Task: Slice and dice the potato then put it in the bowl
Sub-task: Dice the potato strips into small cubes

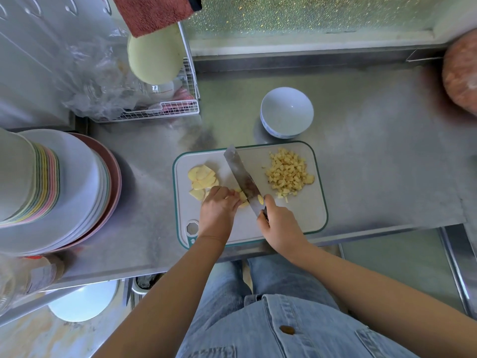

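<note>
Gripping knife (242,177) in right hand (280,223), left hand (219,206) holding potato strips (243,198) (on board (296,215)), diced pile (289,173) nearby.

Light-blue denim shirt (258,334), brown button (287,329), faded blue jeans (284,275), bare forearms (180,280)

No writing is legible; the yellow mark (260,200) on the knife (241,174) is too blurred.

Steel counter (374,164) against a speckled green wall (309,14), stacked plates (77,182) and a wire rack (160,112) at left.
</note>
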A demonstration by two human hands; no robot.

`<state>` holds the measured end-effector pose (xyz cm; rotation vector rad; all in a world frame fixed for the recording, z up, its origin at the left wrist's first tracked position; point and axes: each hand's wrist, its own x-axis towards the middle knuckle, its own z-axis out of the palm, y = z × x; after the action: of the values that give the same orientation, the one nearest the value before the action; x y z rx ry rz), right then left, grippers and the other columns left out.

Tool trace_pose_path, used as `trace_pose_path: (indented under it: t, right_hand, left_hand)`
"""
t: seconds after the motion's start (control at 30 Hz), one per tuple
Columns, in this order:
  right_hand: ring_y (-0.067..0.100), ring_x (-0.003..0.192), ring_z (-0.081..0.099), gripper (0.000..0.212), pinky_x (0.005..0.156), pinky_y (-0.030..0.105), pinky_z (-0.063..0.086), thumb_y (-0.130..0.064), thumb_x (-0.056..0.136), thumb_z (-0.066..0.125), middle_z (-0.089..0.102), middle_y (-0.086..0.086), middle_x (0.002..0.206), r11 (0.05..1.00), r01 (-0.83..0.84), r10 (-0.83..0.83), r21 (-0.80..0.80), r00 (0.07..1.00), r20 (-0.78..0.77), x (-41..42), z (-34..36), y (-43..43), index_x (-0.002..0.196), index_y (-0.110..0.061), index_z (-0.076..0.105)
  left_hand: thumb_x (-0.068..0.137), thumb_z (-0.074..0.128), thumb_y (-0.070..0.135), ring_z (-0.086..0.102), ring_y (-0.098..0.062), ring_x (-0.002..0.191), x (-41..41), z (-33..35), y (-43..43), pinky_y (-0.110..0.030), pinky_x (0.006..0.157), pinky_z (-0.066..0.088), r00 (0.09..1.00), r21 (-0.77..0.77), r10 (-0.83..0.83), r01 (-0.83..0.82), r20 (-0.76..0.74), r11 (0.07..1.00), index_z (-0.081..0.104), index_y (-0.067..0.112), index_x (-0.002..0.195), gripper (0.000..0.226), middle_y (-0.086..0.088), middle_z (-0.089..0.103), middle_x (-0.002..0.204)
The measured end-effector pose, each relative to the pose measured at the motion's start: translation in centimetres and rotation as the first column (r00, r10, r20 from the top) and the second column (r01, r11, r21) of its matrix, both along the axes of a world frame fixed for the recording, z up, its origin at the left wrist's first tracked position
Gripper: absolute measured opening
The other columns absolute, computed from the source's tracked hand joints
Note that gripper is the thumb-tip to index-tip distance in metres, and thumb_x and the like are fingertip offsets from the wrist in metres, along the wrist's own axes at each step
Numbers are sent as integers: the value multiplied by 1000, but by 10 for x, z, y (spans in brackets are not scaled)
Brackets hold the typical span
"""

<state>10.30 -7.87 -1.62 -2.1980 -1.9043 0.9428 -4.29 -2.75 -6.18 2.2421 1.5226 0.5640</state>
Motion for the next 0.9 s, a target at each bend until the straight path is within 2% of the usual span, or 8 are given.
trace_pose_path:
  t: [0.1, 0.2, 0.27, 0.4, 0.77, 0.9]
  right_hand:
    - [21, 52, 43, 21, 47, 32, 27, -11, 94, 45, 37, -6, 55, 999, 9, -8, 32, 999, -50, 5, 8, 2, 112, -2, 45]
    - [21, 52, 42, 12, 46, 29, 26, -13, 94, 44, 38, -4, 56, 999, -38, 39, 24, 999, -34, 7, 14, 0, 103, -7, 42]
    - [24, 55, 44, 9, 47, 32, 26, -14, 94, 44, 38, -3, 57, 998, -65, 65, 11, 998, -11, 7, 16, -2, 100, -9, 40]
    - [25, 57, 45, 10, 52, 33, 30, -15, 94, 43, 39, -2, 59, 997, -78, 78, -9, 997, 8, 5, 17, -3, 102, -9, 40]
    - [25, 59, 44, 14, 54, 33, 31, -14, 95, 41, 39, -2, 61, 997, -67, 69, -39, 996, 57, -6, 8, 2, 107, -8, 41]
    - [30, 67, 55, 28, 56, 34, 34, -15, 95, 41, 55, 8, 73, 998, -55, 58, -36, 995, 78, -11, -3, -3, 121, -5, 43]
  left_hand:
    - [60, 88, 4, 62, -29, 68, 0, 1, 0, -29, 58, 54, 1000, -6, 18, -18, -18, 1000, 75, 7, 67, 16, -7, 65, 69]
    - [61, 88, 6, 60, -33, 75, -1, 0, 0, -33, 66, 53, 999, -8, 43, -43, -25, 999, 76, 9, 70, 15, -7, 67, 76]
    - [61, 88, 7, 58, -35, 75, -1, -1, 0, -34, 66, 52, 998, -12, 58, -58, -25, 998, 76, 10, 71, 15, -7, 66, 77]
    - [60, 89, 7, 58, -32, 70, -1, 0, -1, -33, 62, 52, 998, -20, 55, -56, -31, 998, 77, 11, 71, 16, -6, 66, 71]
    - [61, 88, 7, 58, -28, 64, -3, -3, 1, -27, 57, 51, 999, -6, 35, -35, -17, 999, 76, 10, 68, 15, -4, 63, 64]
    - [60, 89, 5, 59, -28, 63, -2, -5, 2, -26, 55, 50, 999, -15, 39, -39, -10, 999, 76, 10, 67, 16, -4, 63, 62]
